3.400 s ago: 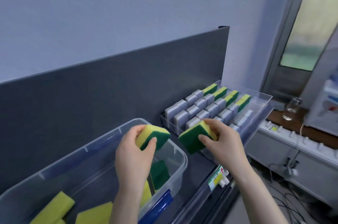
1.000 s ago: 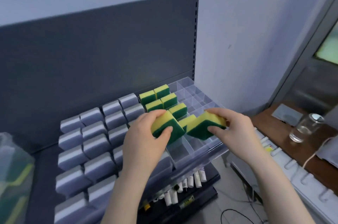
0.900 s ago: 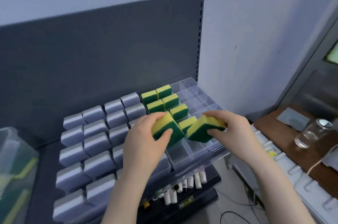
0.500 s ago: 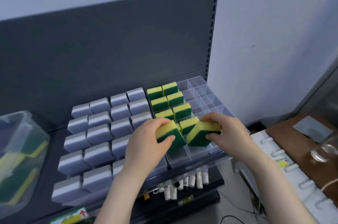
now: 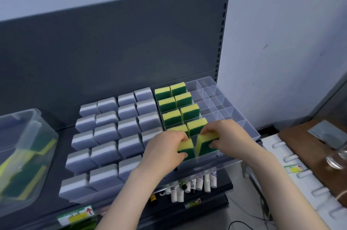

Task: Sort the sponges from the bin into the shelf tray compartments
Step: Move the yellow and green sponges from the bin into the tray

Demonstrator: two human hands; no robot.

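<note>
A clear divided shelf tray (image 5: pixel 237 119) sits on the dark shelf, with several yellow-and-green sponges (image 5: pixel 171 116) standing in its left two columns. My left hand (image 5: pixel 163 150) grips one yellow-green sponge (image 5: pixel 186 148) in the front-row compartment. Beside it, my right hand (image 5: pixel 226 135) grips a second sponge (image 5: pixel 203 145), tilted, in the neighbouring front compartment. The clear bin (image 5: pixel 22 154) with more sponges stands at the far left.
Several grey-and-white sponges (image 5: pixel 110 135) fill the tray rows left of the green ones. The tray's right columns (image 5: pixel 216 102) hold nothing. Small tubes (image 5: pixel 193 186) stand on the lower shelf. A glass (image 5: pixel 337 156) sits on a brown desk at right.
Both hands carried sponges from the bin to the tray, then lowered them from above the tray into the two front-row compartments. The view shifted, bringing the bin back in at left.
</note>
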